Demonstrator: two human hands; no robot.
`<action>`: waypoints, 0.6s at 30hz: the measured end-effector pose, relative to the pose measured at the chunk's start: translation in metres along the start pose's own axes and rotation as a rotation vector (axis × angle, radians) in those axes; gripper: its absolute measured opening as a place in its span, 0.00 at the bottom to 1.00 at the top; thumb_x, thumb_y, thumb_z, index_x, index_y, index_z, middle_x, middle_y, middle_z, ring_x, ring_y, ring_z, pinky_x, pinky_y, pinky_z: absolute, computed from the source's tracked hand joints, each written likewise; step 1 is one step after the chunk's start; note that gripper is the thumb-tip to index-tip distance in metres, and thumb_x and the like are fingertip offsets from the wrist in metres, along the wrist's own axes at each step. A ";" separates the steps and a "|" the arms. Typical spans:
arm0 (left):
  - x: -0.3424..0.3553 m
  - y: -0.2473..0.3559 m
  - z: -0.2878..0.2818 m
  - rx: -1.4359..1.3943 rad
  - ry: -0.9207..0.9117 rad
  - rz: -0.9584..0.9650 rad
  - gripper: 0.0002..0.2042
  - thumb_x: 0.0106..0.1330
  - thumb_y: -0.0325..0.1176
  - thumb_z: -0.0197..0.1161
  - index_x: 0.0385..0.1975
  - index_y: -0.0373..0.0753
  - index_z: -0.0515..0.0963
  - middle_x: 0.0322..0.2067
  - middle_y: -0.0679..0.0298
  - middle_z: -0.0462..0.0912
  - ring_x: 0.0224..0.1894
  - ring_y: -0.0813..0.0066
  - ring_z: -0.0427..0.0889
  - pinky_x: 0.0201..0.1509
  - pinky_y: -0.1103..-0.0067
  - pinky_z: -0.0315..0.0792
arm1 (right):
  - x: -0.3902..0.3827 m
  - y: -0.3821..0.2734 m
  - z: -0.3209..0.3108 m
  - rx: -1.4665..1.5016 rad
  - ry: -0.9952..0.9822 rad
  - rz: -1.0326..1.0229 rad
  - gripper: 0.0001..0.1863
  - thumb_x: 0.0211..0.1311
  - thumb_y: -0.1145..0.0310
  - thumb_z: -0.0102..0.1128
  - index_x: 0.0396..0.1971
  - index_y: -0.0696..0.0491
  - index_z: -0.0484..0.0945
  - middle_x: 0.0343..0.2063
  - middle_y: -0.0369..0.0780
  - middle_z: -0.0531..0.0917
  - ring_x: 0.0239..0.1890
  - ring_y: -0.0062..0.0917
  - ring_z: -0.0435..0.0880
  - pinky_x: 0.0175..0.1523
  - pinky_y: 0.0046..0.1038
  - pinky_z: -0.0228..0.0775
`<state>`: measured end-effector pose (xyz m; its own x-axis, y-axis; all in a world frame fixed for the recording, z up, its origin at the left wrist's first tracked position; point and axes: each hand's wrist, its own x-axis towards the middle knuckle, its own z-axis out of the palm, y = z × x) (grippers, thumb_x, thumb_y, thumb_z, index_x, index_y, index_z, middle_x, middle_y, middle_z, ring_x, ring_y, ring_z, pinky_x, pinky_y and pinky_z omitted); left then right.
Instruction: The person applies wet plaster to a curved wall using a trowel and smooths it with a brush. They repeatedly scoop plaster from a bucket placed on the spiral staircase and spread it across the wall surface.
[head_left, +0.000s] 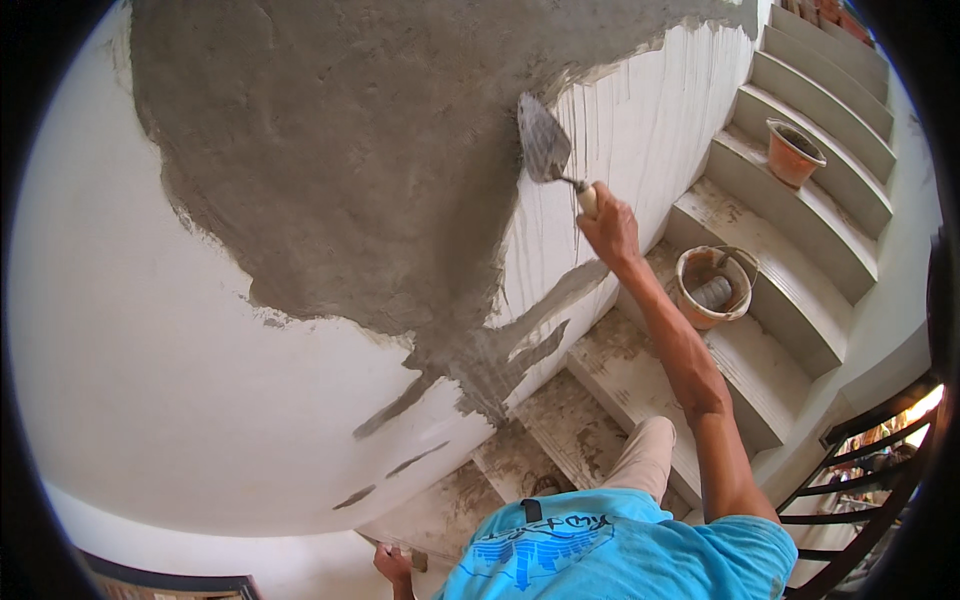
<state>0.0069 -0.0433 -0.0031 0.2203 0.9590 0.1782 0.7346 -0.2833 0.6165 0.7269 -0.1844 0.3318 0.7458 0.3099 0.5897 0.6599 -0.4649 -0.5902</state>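
Observation:
My right hand (612,232) is wrapped round the pale handle of a pointed trowel (543,140). The trowel's grey blade lies against the wall at the right edge of a broad patch of grey mortar (330,170). Thin grey drips run down the white wall (640,120) beside the blade. Low at the lower edge, my left hand (393,563) has its fingers curled in; what they hold, if anything, is too small to make out.
Concrete stairs (790,280) climb along the wall to the upper right, smeared with mortar on the lower steps. An orange bucket (705,310) holding a grey rounded object stands on one step; another bucket (795,155) sits higher up. Dark railing (850,485) curves at the lower right.

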 end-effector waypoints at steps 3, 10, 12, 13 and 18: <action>0.002 -0.012 0.007 -0.076 0.002 -0.077 0.10 0.54 0.24 0.64 0.19 0.34 0.67 0.15 0.55 0.71 0.19 0.59 0.71 0.27 0.63 0.67 | 0.012 0.002 -0.003 -0.025 0.001 -0.020 0.13 0.52 0.73 0.61 0.37 0.55 0.70 0.24 0.54 0.82 0.32 0.53 0.84 0.37 0.51 0.73; -0.019 -0.060 0.026 -0.091 -0.038 -0.221 0.11 0.54 0.28 0.65 0.19 0.34 0.68 0.15 0.53 0.72 0.19 0.55 0.71 0.27 0.63 0.67 | -0.043 0.023 0.013 -0.071 -0.129 -0.233 0.12 0.53 0.74 0.61 0.37 0.54 0.72 0.23 0.52 0.81 0.29 0.51 0.84 0.34 0.48 0.73; -0.014 -0.073 0.028 -0.164 -0.059 -0.307 0.10 0.54 0.29 0.63 0.19 0.34 0.68 0.15 0.53 0.72 0.19 0.55 0.71 0.27 0.63 0.67 | -0.030 0.011 0.004 -0.064 -0.061 -0.121 0.12 0.52 0.73 0.61 0.37 0.54 0.71 0.22 0.51 0.81 0.30 0.51 0.84 0.34 0.49 0.73; -0.012 -0.077 0.025 -0.163 -0.060 -0.305 0.10 0.54 0.29 0.63 0.19 0.34 0.68 0.15 0.53 0.71 0.19 0.56 0.71 0.27 0.63 0.67 | -0.019 0.009 0.000 -0.063 -0.017 -0.098 0.12 0.52 0.73 0.61 0.36 0.54 0.71 0.23 0.51 0.81 0.30 0.51 0.84 0.34 0.49 0.73; -0.006 -0.014 0.008 -0.049 0.011 -0.068 0.09 0.52 0.28 0.62 0.19 0.34 0.68 0.14 0.54 0.70 0.18 0.57 0.72 0.26 0.62 0.66 | 0.044 0.009 -0.018 -0.098 0.118 -0.037 0.11 0.54 0.73 0.60 0.36 0.56 0.71 0.25 0.53 0.83 0.32 0.51 0.86 0.35 0.49 0.74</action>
<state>0.0001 -0.0448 -0.0191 0.1639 0.9761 0.1428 0.7152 -0.2173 0.6643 0.7640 -0.1904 0.3621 0.7016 0.2316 0.6739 0.6704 -0.5351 -0.5141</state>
